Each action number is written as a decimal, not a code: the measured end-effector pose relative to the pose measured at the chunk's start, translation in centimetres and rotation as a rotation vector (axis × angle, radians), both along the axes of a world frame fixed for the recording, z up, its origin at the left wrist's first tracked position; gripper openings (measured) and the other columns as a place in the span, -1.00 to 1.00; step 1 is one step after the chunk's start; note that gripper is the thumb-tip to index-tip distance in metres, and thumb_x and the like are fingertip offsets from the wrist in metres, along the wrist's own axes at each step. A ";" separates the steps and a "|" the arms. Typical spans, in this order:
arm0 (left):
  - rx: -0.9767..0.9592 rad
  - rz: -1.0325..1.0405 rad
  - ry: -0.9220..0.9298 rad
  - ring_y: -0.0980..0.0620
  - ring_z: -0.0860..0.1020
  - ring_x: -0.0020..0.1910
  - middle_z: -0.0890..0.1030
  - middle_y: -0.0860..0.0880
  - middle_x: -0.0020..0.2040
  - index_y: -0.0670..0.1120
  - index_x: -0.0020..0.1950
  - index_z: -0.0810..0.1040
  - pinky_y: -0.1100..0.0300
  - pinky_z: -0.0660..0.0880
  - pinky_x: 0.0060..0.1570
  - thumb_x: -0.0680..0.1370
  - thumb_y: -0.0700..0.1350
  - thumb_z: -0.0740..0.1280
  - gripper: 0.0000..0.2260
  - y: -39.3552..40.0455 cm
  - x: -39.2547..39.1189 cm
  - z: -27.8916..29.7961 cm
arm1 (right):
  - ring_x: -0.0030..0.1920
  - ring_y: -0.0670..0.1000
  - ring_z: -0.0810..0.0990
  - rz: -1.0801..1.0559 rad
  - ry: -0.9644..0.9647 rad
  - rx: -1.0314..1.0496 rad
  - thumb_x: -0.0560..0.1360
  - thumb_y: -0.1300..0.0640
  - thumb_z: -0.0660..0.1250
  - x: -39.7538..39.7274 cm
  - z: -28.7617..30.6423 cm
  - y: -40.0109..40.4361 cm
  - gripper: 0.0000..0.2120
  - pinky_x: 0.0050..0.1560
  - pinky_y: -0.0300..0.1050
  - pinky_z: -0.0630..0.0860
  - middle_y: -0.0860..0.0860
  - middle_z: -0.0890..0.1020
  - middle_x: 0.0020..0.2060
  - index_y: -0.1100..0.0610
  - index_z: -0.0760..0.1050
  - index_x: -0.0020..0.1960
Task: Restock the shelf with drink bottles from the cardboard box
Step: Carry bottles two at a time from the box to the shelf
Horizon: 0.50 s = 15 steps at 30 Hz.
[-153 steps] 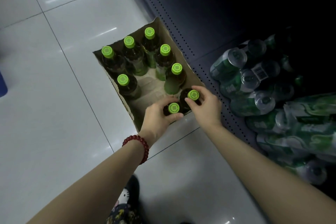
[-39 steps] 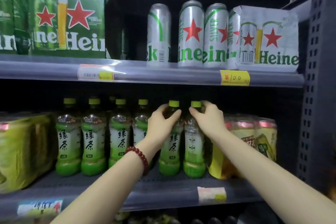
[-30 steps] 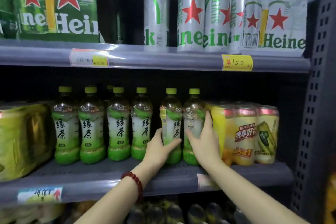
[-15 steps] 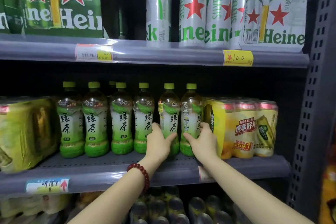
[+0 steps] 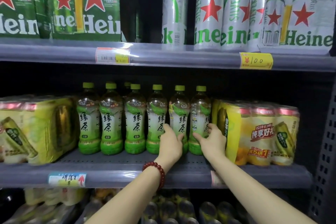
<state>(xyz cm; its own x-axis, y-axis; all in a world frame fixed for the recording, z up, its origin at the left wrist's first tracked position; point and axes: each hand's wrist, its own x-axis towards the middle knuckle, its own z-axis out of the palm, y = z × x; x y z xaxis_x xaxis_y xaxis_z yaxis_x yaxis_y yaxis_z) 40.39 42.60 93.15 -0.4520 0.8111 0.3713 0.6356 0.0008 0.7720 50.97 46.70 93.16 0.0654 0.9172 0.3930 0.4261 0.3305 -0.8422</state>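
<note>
Both my hands are on the middle shelf (image 5: 109,169), low on the last two green tea bottles in the front row. My left hand (image 5: 170,143) wraps the fifth bottle (image 5: 179,114), thumb on its right side, fingers curled round the left. My right hand (image 5: 212,141) grips the sixth bottle (image 5: 200,112), fingers curled round its lower body, just beside the yellow can multipack (image 5: 258,132). Both bottles stand upright on the shelf, touching each other. Four more green tea bottles (image 5: 111,118) line up to the left. Red bead bracelet (image 5: 156,171) on my left wrist. Heineken cans (image 5: 209,12) on the shelf above. Cardboard box not in view.
</note>
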 end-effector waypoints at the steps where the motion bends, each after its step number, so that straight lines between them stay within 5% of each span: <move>1: 0.006 0.000 0.008 -0.01 0.49 -0.14 0.58 -0.26 0.12 -0.27 0.41 0.12 0.21 0.38 -0.17 0.61 -0.13 0.21 -0.55 0.1 0.0 0.0 | 0.33 0.17 0.46 0.001 0.005 0.000 0.42 0.12 0.46 0.1 0.0 0.0 -0.35 0.27 -0.04 0.42 0.20 0.48 0.32 0.22 0.29 0.43; 5: 0.002 0.039 0.023 -0.01 0.50 -0.17 0.59 -0.24 0.07 -0.25 0.27 0.26 0.19 0.38 -0.21 0.61 -0.14 0.20 -0.70 0.4 0.2 -0.1 | 0.34 0.16 0.46 0.014 -0.021 0.032 0.41 0.09 0.47 0.5 -0.4 -0.2 -0.32 0.29 -0.01 0.42 0.19 0.49 0.33 0.22 0.29 0.44; 8: -0.048 0.108 0.057 -0.14 0.58 0.04 0.56 -0.26 0.14 -0.26 0.24 0.31 0.15 0.44 -0.15 0.60 -0.19 0.22 -0.74 0.5 0.8 0.1 | 0.31 0.17 0.48 0.021 -0.071 0.050 0.43 0.08 0.45 0.6 -0.2 -0.5 -0.33 0.24 -0.03 0.44 0.21 0.50 0.30 0.26 0.27 0.44; 13: -0.153 0.123 0.195 -0.19 0.56 0.14 0.53 -0.26 0.20 -0.28 0.23 0.37 0.07 0.52 0.05 0.57 -0.21 0.27 -0.73 -0.2 0.1 0.9 | -0.10 0.12 0.55 0.001 -0.294 0.016 0.50 0.10 0.38 0.6 0.7 -1.4 -0.59 -0.26 -0.17 0.38 0.16 0.55 -0.08 0.28 0.35 0.23; 15: -0.145 0.101 0.236 -0.18 0.57 0.12 0.56 -0.23 0.16 -0.26 0.17 0.43 0.08 0.53 0.03 0.56 -0.18 0.30 -0.76 -0.8 -0.6 1.1 | -0.19 0.08 0.48 -0.022 -0.374 0.012 0.51 0.11 0.37 1.0 0.7 -2.0 -0.63 -0.30 -0.16 0.38 0.14 0.55 -0.10 0.27 0.36 0.19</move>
